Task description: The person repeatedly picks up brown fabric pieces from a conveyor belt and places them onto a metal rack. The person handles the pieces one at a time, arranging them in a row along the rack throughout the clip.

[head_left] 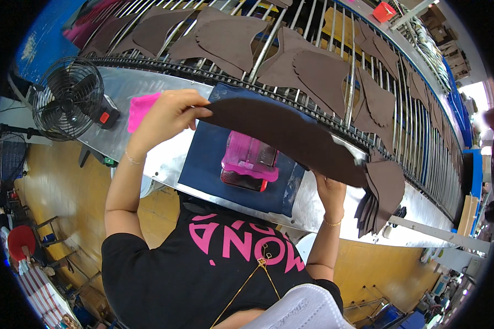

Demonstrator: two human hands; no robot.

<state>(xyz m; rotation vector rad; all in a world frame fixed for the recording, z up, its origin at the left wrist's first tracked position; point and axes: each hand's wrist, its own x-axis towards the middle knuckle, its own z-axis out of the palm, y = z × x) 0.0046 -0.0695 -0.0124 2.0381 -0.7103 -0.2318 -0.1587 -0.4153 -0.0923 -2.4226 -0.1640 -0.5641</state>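
A long dark brown cut panel (280,129), curved along one edge, is stretched between my two hands above the worktable. My left hand (177,112) pinches its left end between thumb and fingers. My right hand (329,189) grips the lower edge near its right end; the panel hides part of those fingers. Below the panel, a pink translucent case-like object (247,156) lies on a dark blue mat (203,164), over a black and red item (241,180). Beside my right hand, a stack of brown cut panels (384,189) rests at the table's edge.
Beyond the table runs a rod conveyor (291,33) carrying several brown panels (321,77). A black fan (68,98) stands at the left, near a pink cloth (142,109). The metal tabletop (164,148) surrounds the mat. A red stool (22,243) is on the floor at far left.
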